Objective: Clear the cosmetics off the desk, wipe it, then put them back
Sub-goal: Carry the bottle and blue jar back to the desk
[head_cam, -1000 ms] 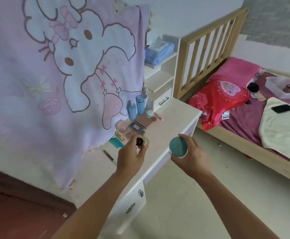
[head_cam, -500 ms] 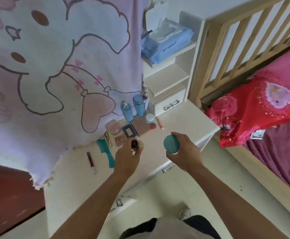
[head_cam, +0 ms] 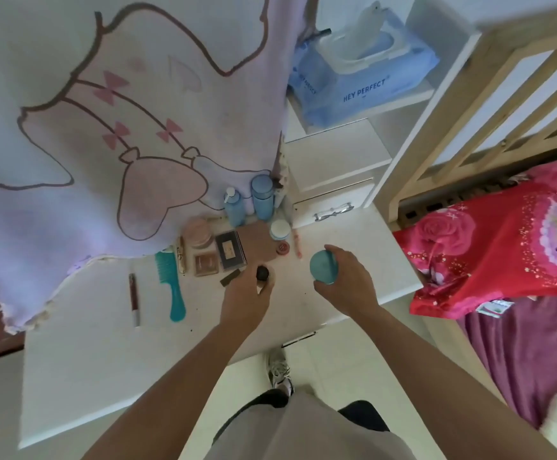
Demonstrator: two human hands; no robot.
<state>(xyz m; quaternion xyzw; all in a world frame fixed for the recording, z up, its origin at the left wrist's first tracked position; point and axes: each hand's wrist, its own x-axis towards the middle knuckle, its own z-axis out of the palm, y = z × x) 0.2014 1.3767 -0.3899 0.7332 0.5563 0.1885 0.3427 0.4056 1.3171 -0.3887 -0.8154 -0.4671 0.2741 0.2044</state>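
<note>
My left hand grips a small bottle with a dark cap just above the white desk. My right hand holds a round teal compact over the desk's right part. Behind them lie several cosmetics: two blue bottles, a pink round compact, a dark palette, a brown square palette, a white jar, a small red pot and a pink stick. A teal comb and a dark red tube lie to the left.
A lilac cartoon blanket hangs over the desk's back left. White shelves with a drawer stand at the back right, a blue wipes pack on top. A wooden bed frame with a red pillow is to the right.
The view has tilted down and closer to the desk. Both hands have moved forward over the desktop, still holding the small bottle and the teal compact.
</note>
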